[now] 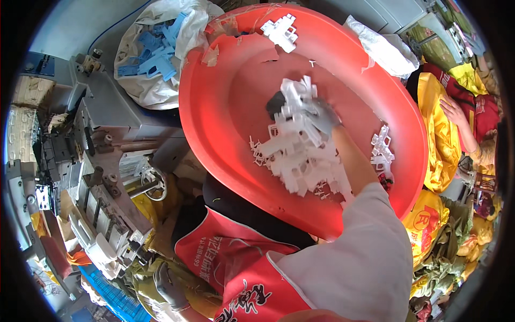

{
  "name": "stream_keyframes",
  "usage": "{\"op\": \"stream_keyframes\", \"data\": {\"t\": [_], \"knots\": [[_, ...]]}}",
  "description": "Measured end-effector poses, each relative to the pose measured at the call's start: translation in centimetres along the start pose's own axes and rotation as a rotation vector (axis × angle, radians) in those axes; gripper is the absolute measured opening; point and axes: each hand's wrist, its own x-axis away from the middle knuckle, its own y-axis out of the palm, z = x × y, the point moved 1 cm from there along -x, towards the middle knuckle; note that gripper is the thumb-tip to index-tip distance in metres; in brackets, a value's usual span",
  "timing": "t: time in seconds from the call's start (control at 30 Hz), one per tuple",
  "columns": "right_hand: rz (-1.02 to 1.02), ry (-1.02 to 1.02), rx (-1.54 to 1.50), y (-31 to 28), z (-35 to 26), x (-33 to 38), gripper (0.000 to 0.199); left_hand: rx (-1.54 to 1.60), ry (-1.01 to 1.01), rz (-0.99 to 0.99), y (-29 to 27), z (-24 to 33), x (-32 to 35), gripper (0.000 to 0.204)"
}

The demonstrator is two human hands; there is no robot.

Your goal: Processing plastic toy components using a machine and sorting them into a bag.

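Observation:
My right hand, in a grey glove, reaches into a large red oval tub. Its fingers are closed on a cluster of white, translucent plastic toy gun parts, partly blurred by motion. Below it lies a heap of similar white parts, with small sprue bits along its edges. My left hand, also gloved in grey, hangs low on the left beside an olive sack. Its fingers look loosely extended, and nothing shows in them.
The tub has a broken, taped rim where one white piece lies. More white parts rest at its right side. A white sack holds blue toy guns. Machinery stands left; another person's hand touches yellow bags.

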Motion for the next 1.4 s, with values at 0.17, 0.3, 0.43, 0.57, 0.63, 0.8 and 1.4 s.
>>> {"op": "stream_keyframes", "data": {"t": [0.17,0.3,0.43,0.57,0.63,0.8,1.4], "knots": [[0.169,-0.075,-0.259,-1.9,-1.6,-2.7,0.040,0.039,0.023,-0.034,0.2,0.6,-1.9,0.022],[0.358,0.126,-0.237,0.3,2.6,-14.0,0.052,0.015,0.031,-0.064,0.6,0.3,-2.4,0.023],[0.483,0.164,-0.152,0.0,3.0,-22.4,0.061,0.003,0.044,-0.060,0.7,-0.1,-1.3,0.022],[0.437,0.431,-0.318,-0.3,1.7,-26.2,0.061,0.008,-0.051,-0.045,0.5,-0.6,0.9,0.021],[0.531,0.454,-0.550,0.3,2.9,-26.6,0.065,-0.009,-0.058,-0.061,0.7,-0.8,1.2,0.021],[0.404,0.436,-0.566,1.3,6.1,-25.7,0.064,0.012,-0.056,-0.073,1.2,-0.4,0.8,0.021],[0.092,0.666,-0.050,1.9,0.7,-25.1,0.075,0.010,0.005,-0.112,2.3,0.4,-0.8,0.020]]}}
